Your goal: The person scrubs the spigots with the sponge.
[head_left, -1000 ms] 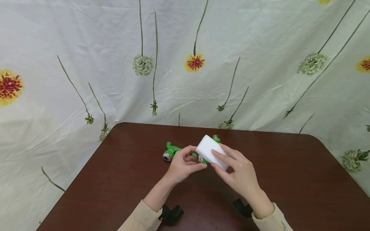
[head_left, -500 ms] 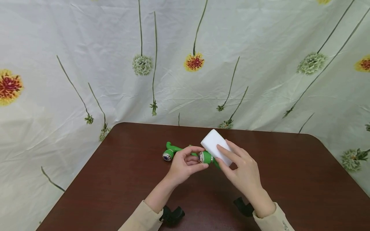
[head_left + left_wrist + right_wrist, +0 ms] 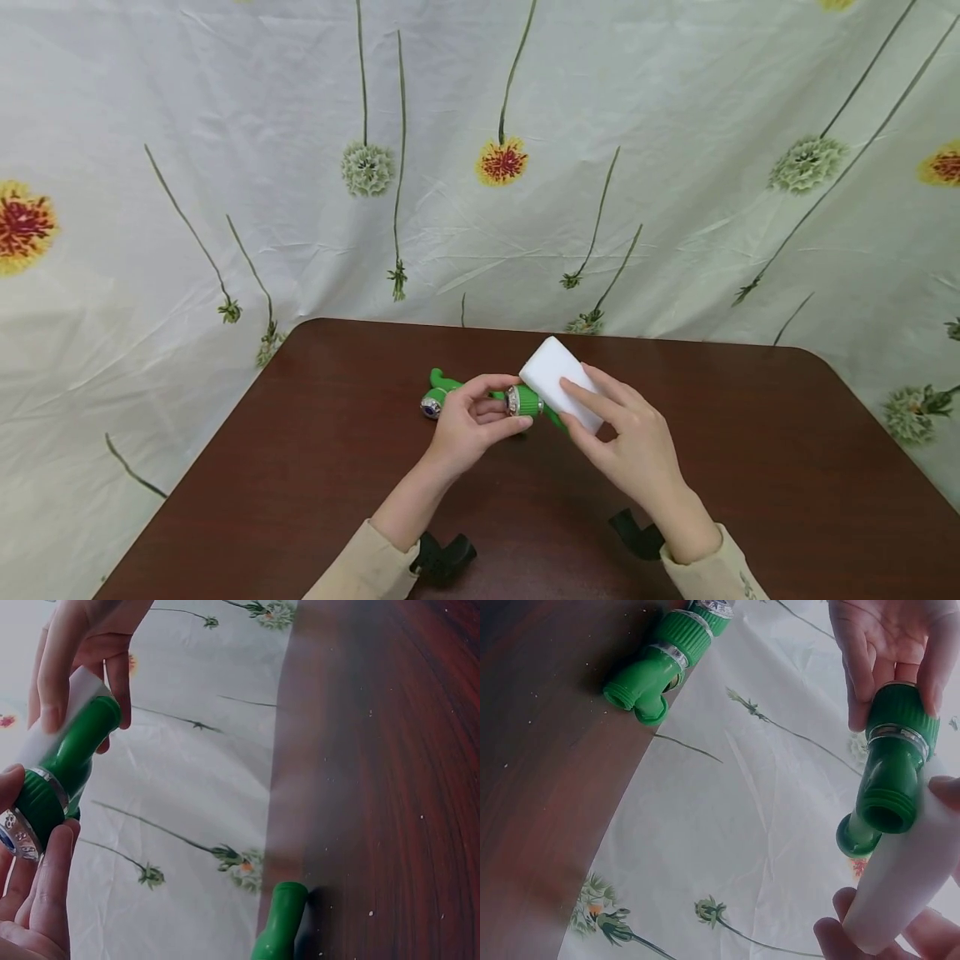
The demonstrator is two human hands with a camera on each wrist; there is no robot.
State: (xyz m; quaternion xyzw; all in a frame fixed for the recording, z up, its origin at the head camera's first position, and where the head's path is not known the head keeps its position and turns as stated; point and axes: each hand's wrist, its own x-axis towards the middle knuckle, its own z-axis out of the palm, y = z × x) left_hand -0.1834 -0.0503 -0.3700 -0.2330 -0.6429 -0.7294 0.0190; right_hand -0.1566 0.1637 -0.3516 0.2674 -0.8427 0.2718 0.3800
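In the head view my left hand (image 3: pixel 465 425) pinches the ribbed knob of a green faucet (image 3: pixel 527 400) between thumb and fingers, raised over the table. A silver ring and a blue centre mark the knob's end. My right hand (image 3: pixel 633 433) grips a white sponge (image 3: pixel 558 379) between thumb and fingers. In the right wrist view the sponge (image 3: pixel 907 877) lies along the side of the faucet body (image 3: pixel 891 776), whose round outlet faces the camera. From the head, the sponge hides much of the faucet's body.
A second green faucet (image 3: pixel 432 400) lies on the dark reddish-brown table (image 3: pixel 750 442), just beyond my left hand and partly covered by it. A pale cloth with printed flowers (image 3: pixel 450 208) hangs behind the table. Black camera straps (image 3: pixel 446 558) sit at the wrists.
The sponge has shifted right and slightly away, uncovering the faucet's green knob. A brass threaded end that showed beyond the sponge is now hidden. My left hand has drifted slightly left with the faucet.
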